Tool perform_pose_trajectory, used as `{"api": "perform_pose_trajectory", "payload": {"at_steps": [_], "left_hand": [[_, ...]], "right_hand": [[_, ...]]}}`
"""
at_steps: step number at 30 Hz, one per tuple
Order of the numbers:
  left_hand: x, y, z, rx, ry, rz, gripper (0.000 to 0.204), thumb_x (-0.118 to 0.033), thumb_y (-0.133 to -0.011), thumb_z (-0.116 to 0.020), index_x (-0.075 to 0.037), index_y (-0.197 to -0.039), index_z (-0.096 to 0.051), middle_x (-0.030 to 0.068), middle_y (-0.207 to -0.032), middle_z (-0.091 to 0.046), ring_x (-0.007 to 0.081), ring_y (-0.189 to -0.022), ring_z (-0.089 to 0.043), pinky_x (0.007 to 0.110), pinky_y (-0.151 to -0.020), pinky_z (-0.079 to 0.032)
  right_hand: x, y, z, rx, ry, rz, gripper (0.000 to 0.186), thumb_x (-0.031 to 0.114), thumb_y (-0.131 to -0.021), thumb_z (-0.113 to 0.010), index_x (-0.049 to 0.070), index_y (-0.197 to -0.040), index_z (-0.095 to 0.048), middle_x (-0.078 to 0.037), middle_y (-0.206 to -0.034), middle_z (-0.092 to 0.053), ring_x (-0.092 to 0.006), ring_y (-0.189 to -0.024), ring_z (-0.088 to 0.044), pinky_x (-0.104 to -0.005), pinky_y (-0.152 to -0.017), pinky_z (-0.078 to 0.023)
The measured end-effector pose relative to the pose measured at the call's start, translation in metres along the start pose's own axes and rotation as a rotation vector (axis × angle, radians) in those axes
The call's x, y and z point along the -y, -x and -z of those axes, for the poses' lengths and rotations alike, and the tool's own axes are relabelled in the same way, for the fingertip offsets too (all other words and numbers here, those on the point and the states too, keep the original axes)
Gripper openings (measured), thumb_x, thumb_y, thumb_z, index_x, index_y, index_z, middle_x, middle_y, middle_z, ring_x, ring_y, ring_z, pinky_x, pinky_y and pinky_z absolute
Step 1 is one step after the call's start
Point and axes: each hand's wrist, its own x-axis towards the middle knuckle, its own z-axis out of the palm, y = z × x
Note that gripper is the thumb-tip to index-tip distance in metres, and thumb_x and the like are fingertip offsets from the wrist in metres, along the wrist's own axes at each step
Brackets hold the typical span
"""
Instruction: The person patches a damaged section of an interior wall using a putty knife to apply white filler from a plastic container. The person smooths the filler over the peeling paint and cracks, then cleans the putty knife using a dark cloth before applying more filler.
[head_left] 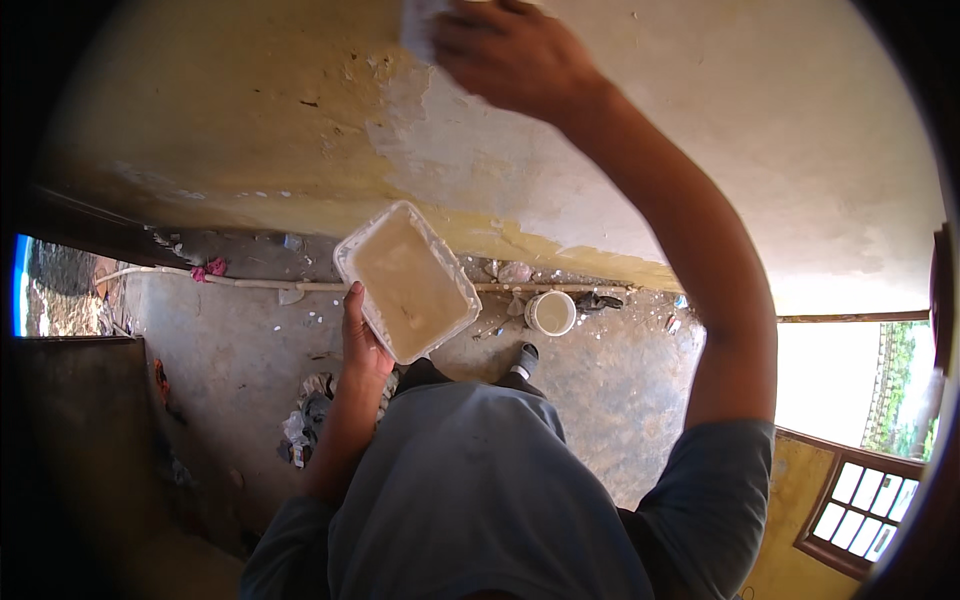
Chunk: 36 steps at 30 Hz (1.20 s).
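My left hand (365, 350) grips a pale rectangular plastic tub (408, 280), its rim crusted white, with cloudy beige liquid inside. My right hand (500, 55) is raised to the wall at the top, closed on a light, flat thing (420, 25) pressed there; its exact kind is hard to make out. The wall (260, 110) is stained yellow, with whitish patches around and to the right of that hand.
A long pole (250, 281) lies along the wall's base, near a white bucket (550, 312), a pink cloth (208, 270) and scattered debris. Crumpled rags (310, 420) lie on the floor (630, 410) left of my legs. A doorway (830, 380) and framed window (865, 505) are at right.
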Motion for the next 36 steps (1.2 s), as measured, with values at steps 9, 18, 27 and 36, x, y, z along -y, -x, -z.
{"api": "perform_pose_trajectory", "payload": {"at_steps": [9,18,27,36], "left_hand": [[0.001,0.001,0.006,-0.003,0.018,-0.057,0.064,-0.045,-0.086,-0.056,-0.006,-0.134,-0.039,0.0111,-0.129,-0.050,0.0263,-0.118,-0.050,0.043,-0.096,-0.044],[-0.016,0.003,0.016,-0.057,0.052,-0.086,0.066,-0.045,-0.084,-0.059,-0.006,-0.134,-0.038,0.0115,-0.129,-0.049,0.0280,-0.117,-0.050,0.045,-0.096,-0.044],[-0.034,0.016,0.024,-0.138,0.030,-0.105,0.066,-0.045,-0.086,-0.056,-0.008,-0.136,-0.036,0.0111,-0.132,-0.046,0.0286,-0.120,-0.047,0.045,-0.097,-0.043],[-0.029,0.015,0.025,-0.135,0.042,-0.148,0.063,-0.049,-0.090,-0.046,-0.010,-0.138,-0.034,0.0118,-0.133,-0.045,0.0295,-0.119,-0.047,0.046,-0.096,-0.043]], "right_hand": [[-0.008,0.270,0.079,0.257,0.259,-0.535,0.030,0.018,-0.073,-0.072,0.023,-0.102,-0.068,0.004,-0.108,-0.065,-0.0174,-0.090,-0.060,-0.0322,-0.065,-0.046],[0.269,0.205,-0.048,-0.503,-1.771,-2.571,0.009,0.017,-0.089,-0.056,0.009,-0.087,-0.058,0.000,-0.074,-0.055,-0.0079,-0.059,-0.049,-0.0219,-0.048,-0.040],[0.195,0.066,-0.154,-1.107,-2.041,-2.475,0.002,-0.001,-0.086,-0.051,-0.002,-0.087,-0.051,-0.011,-0.083,-0.054,-0.0246,-0.078,-0.057,-0.0378,-0.080,-0.057],[0.209,0.112,-0.069,-0.971,-2.281,-2.060,0.007,0.007,-0.084,-0.054,0.003,-0.078,-0.056,-0.008,-0.071,-0.056,-0.0213,-0.073,-0.061,-0.0398,-0.080,-0.054]]}}
